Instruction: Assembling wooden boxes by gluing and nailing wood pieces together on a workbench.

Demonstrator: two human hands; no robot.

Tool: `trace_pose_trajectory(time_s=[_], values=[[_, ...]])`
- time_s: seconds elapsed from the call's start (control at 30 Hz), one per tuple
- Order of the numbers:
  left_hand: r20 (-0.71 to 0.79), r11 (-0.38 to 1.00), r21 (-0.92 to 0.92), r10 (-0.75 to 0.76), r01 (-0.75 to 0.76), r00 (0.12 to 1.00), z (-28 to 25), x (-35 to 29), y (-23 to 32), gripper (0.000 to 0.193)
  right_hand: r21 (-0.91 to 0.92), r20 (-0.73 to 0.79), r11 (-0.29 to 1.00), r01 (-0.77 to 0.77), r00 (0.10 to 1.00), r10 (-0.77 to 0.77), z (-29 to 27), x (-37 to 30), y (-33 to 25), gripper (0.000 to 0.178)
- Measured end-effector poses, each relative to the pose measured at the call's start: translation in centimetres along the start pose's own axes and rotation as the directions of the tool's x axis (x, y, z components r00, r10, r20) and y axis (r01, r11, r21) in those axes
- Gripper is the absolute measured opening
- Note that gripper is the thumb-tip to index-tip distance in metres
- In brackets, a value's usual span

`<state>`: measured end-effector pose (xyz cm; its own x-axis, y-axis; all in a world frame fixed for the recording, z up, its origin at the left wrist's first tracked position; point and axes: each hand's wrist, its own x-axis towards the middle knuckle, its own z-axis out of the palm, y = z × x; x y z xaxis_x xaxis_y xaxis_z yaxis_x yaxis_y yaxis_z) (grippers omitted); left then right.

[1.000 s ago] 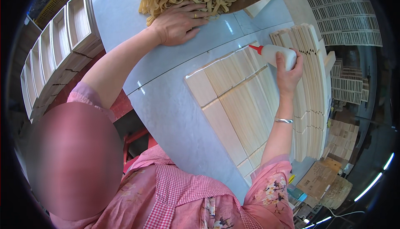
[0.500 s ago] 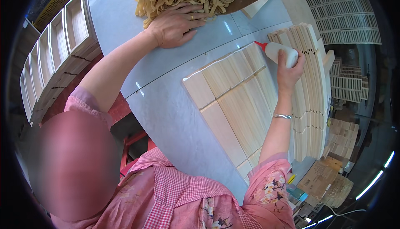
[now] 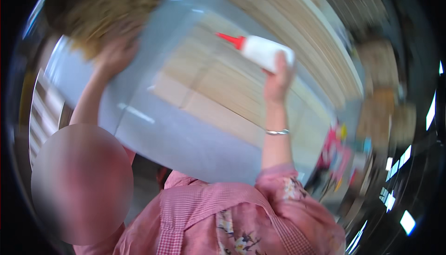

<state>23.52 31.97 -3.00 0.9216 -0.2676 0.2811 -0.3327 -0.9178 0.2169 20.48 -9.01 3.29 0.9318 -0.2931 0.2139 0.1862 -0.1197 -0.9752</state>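
My right hand is wrapped round a white squeeze bottle. The bottle's red tapered nozzle points left, above pale wooden boards laid side by side on the grey-blue tabletop. At the upper left, my left hand reaches to a heap of yellowish flat bands. Motion smears that hand, so its fingers and anything in them cannot be made out.
A long stack of wooden strips runs along the right side of the table. Pale wooden box frames stand at the left. Brown cardboard boxes are at the far right, near a pink and yellow item by the table edge.
The view has swung, so the table and boards appear turned and everything blurs. The bottle has left the boards' far corner and now hangs over their middle. My left hand stays at the bands.
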Motion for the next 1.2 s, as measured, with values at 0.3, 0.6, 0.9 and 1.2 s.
trace_pose_trajectory(time_s=[0.3, 0.6, 0.9, 1.2], values=[[-0.037, 0.972, 0.168, 0.170, -0.162, 0.985, 1.0, 0.3, -0.9, 0.040, -0.451, -0.579, 0.891, -0.046, 0.775, -0.253, -29.5, -10.1, 1.0, 0.040], [0.035, 0.995, 0.075, -0.062, 0.060, 0.997, -0.6, -1.9, -0.2, 0.045, -0.828, -0.399, 0.358, -0.432, 0.902, 0.166, -46.9, -6.8, 0.3, 0.033], [-0.032, 0.980, 0.199, -0.026, 0.032, 0.999, -0.8, -1.5, 0.6, 0.042, -0.510, 0.658, 0.593, 0.623, 0.727, -0.198, -9.5, 6.1, -2.6, 0.046], [-0.137, 0.994, 0.088, 0.070, -0.058, 0.988, -0.6, -0.2, 0.4, 0.037, -0.406, 0.848, 0.507, 0.760, 0.521, -0.102, 11.3, 12.1, 1.6, 0.044]])
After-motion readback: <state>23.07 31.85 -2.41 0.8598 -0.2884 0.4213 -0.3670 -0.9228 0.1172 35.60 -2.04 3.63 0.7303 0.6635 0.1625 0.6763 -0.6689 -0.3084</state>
